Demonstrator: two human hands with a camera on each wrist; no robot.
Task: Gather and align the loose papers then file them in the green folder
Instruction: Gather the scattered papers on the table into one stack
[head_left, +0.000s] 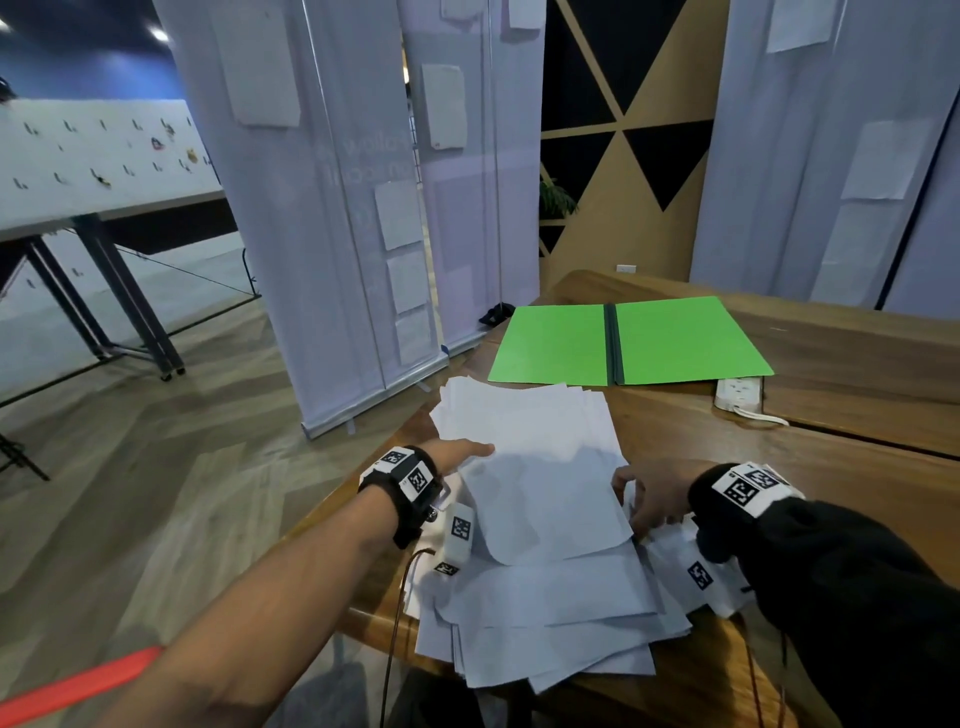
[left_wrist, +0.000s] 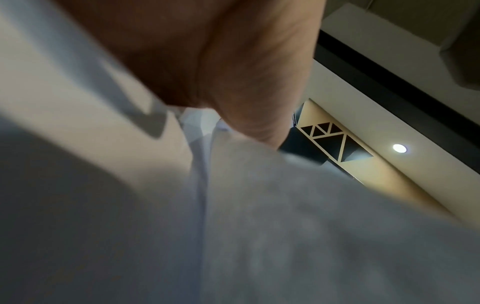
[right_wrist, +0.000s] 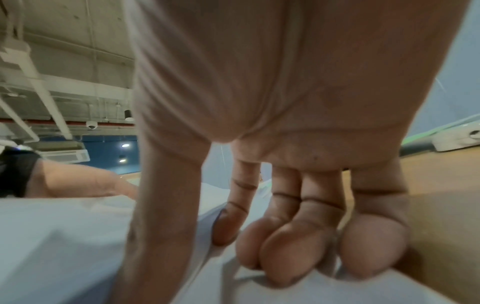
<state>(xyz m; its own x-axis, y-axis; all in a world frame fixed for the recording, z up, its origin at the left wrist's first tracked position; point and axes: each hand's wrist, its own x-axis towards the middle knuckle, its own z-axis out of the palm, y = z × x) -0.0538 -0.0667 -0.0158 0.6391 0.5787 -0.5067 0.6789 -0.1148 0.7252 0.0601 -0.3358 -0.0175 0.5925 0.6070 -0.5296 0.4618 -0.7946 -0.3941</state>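
Note:
Loose white papers (head_left: 540, 499) lie in an untidy, fanned heap at the near corner of the wooden table (head_left: 831, 467). Beyond them the green folder (head_left: 550, 343) lies open and flat, with a dark spine down its middle. My left hand (head_left: 457, 453) rests at the heap's left edge, thumb out straight and fingers hidden under a top sheet. In the left wrist view only the palm (left_wrist: 233, 72) and blurred paper (left_wrist: 285, 226) show. My right hand (head_left: 649, 499) grips the heap's right edge. Its thumb (right_wrist: 166, 205) lies over a sheet (right_wrist: 64, 236) and its curled fingers (right_wrist: 293, 246) press down.
A white power strip (head_left: 737, 392) with its cable lies just right of the folder's near corner. Tall pale banners (head_left: 337, 260) stand on the floor beyond the table's left edge. The papers overhang the table's near edge.

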